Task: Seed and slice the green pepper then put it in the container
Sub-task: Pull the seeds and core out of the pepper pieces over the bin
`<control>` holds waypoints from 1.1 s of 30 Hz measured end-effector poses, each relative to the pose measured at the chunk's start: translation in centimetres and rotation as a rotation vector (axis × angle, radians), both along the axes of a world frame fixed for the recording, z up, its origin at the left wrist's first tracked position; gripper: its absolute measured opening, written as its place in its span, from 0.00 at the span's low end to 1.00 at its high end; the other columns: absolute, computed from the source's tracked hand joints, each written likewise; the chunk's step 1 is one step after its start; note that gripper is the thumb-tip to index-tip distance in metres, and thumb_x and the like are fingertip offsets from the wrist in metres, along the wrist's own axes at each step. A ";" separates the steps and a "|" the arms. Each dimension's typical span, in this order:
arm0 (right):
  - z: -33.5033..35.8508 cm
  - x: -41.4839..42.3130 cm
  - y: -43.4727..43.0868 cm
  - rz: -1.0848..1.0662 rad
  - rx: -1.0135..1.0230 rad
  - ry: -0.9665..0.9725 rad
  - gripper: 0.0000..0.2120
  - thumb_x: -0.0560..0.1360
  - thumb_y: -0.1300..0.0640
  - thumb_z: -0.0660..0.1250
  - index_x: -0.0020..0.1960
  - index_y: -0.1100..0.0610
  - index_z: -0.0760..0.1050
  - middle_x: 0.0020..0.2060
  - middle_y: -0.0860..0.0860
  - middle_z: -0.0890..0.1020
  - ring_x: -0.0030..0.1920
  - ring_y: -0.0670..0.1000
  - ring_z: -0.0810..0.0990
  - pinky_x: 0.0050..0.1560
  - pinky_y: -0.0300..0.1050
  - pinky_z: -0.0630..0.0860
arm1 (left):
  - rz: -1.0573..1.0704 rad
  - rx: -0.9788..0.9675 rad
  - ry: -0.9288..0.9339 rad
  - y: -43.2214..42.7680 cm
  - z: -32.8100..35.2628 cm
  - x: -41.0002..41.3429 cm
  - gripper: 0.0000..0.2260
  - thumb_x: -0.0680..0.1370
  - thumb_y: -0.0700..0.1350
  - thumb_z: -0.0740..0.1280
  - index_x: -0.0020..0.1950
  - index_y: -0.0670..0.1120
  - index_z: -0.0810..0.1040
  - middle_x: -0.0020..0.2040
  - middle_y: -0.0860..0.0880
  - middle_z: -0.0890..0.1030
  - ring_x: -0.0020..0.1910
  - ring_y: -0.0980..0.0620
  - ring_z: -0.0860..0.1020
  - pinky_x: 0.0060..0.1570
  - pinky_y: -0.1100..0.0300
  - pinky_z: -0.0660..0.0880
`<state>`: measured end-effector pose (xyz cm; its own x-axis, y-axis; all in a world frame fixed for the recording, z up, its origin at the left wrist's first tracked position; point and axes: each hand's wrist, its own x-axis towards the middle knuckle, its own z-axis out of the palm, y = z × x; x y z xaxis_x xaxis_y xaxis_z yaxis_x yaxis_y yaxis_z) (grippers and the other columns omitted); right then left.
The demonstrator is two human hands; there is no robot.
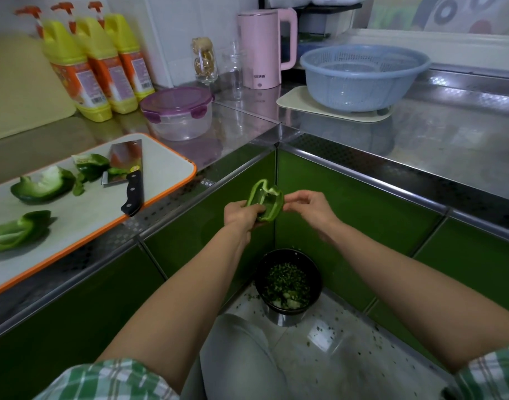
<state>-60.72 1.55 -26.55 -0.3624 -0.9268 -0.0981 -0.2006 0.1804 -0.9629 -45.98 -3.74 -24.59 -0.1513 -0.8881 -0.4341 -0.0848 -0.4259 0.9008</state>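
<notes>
My left hand (241,212) grips a piece of green pepper (266,202), hollow side up, in the air in front of the counter corner. My right hand (308,207) pinches the pepper's right edge with its fingertips. Both hands are above a black bin (288,280) on the floor that holds green scraps. Three more pepper pieces (42,186) (19,230) (91,166) lie on the orange-rimmed cutting board (166,166) at left. A cleaver (126,166) with a black handle rests on the board. A clear container with a purple lid (178,112) stands behind the board.
Three yellow bottles (94,62) line the back wall at left. A pink kettle (264,47) and two glass jars (205,60) stand in the corner. A blue colander (363,75) sits on a cream mat on the right counter. Green scraps dot the floor.
</notes>
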 end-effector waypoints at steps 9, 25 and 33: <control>-0.1 0.9 0.2 0.021 -0.243 0.622 0.07 0.75 0.60 0.66 0.49 0.52 0.81 0.55 0.49 0.78 0.57 0.47 0.75 0.60 0.44 0.71 | 0.028 -0.014 0.000 0.0 0.3 -0.2 0.09 0.74 0.35 0.71 0.53 0.37 0.79 0.45 0.41 0.83 0.36 0.49 0.84 0.35 0.62 0.81; 0.9 2.5 0.3 0.077 -0.069 0.519 0.13 0.81 0.53 0.55 0.54 0.48 0.79 0.74 0.51 0.60 0.74 0.54 0.56 0.72 0.55 0.49 | -0.044 -0.051 -0.030 0.2 0.4 0.3 0.07 0.76 0.37 0.69 0.53 0.37 0.79 0.48 0.39 0.83 0.41 0.47 0.84 0.42 0.61 0.81; 1.2 3.0 0.0 0.075 -0.043 0.492 0.15 0.81 0.50 0.54 0.62 0.48 0.76 0.74 0.50 0.60 0.74 0.52 0.55 0.72 0.55 0.49 | -0.037 -0.022 0.093 0.8 1.3 0.0 0.06 0.78 0.35 0.66 0.55 0.36 0.78 0.51 0.39 0.82 0.36 0.49 0.82 0.32 0.64 0.81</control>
<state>-57.75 1.52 -25.31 -0.2885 -0.9515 0.1065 -0.6441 0.1106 -0.7569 -45.97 -2.95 -23.30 -0.2232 -0.8901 -0.3973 -0.0161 -0.4042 0.9146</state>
